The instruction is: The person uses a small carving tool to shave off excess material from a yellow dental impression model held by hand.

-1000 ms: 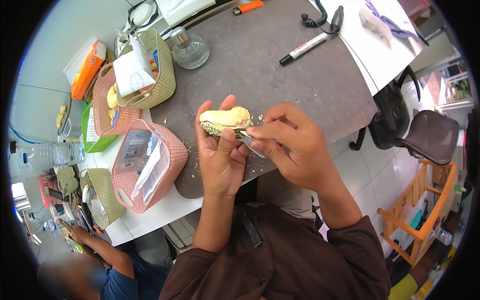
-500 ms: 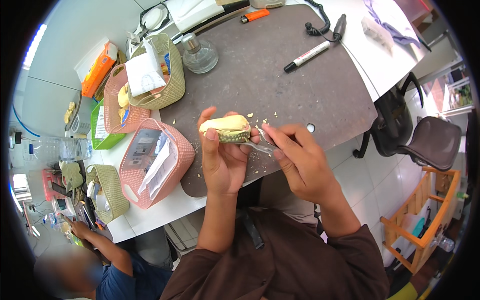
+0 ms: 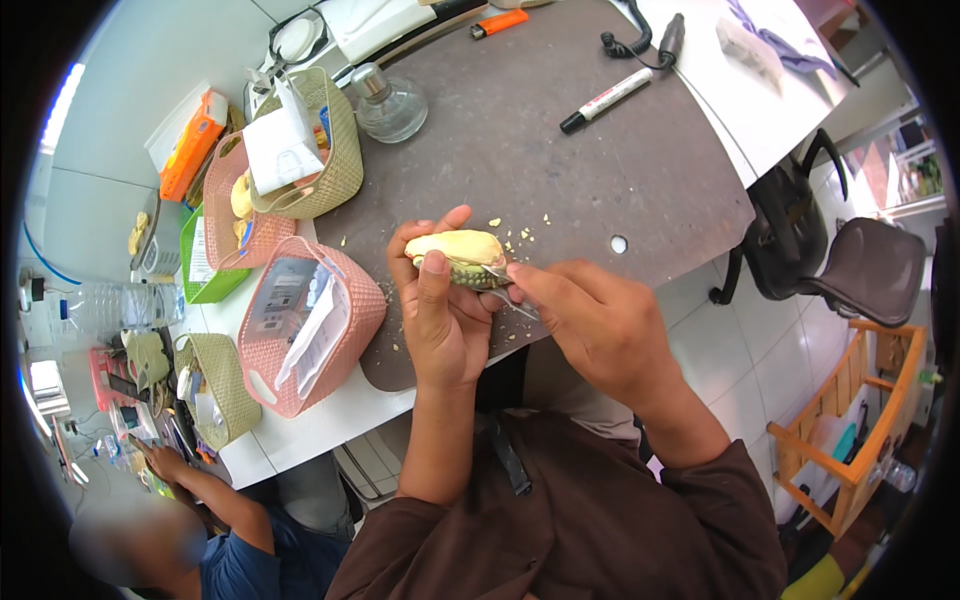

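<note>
My left hand is closed round a dental impression tray, its thumb along the near side. Yellow plaster sits on top of the tray, with green, bumpy material on the side below it. A shiny handle sticks out from the tray toward my right hand. That hand is closed on a small tool, probably a knife; only its thin metal tip shows, touching the plaster's right edge. My fingers hide the rest of the tool. Yellow crumbs lie on the dark board around the cast.
Several baskets stand on the left, with a pink basket nearest my left hand. Behind are a glass bottle, a marker and an orange lighter. A person sits at lower left; an office chair is on the right.
My right hand has moved slightly left, bringing the tool's tip from beside the tray onto the plaster's right edge. The left hand has turned the tray a little.
</note>
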Tool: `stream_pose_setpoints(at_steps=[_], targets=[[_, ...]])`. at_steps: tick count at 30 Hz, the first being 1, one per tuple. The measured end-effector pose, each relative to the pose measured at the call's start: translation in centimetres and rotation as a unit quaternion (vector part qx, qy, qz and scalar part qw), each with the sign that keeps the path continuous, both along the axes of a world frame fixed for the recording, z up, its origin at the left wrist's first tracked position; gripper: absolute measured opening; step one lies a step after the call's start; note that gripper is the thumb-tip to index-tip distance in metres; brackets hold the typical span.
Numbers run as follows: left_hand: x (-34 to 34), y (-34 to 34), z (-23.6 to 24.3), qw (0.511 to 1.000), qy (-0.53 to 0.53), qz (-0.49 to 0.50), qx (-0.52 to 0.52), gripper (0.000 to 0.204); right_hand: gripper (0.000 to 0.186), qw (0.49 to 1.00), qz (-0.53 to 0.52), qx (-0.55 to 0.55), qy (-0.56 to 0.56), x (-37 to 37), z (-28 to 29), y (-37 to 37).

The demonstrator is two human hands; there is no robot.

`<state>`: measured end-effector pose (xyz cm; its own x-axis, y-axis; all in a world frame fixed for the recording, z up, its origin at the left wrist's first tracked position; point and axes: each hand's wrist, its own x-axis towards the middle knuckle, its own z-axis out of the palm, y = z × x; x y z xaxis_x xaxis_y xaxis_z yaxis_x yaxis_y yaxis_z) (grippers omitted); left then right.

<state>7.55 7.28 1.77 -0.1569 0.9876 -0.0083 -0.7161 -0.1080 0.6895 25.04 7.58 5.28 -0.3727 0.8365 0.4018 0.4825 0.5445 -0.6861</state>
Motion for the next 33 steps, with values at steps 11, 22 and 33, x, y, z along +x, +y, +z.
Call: stream_pose_setpoints(at_steps=[11, 22, 33], targets=[[0.6, 0.0, 0.7, 0.999, 0.037, 0.027, -0.017, 0.033, 0.042, 1.000, -0.023, -0.007, -0.010, -1.1, 0.1, -0.1], [0.8, 0.0, 0.8, 0.997, 0.046, 0.060, -0.021, 0.034, 0.035, 0.985, -0.040, 0.147, -0.076, -1.8, -0.4, 1.4], [0.9, 0.2, 1.0, 0.997, 0.028, 0.064, -0.040, 0.034, 0.027, 1.000, -0.019, 0.024, -0.003, -2.2, -0.6, 1.7]])
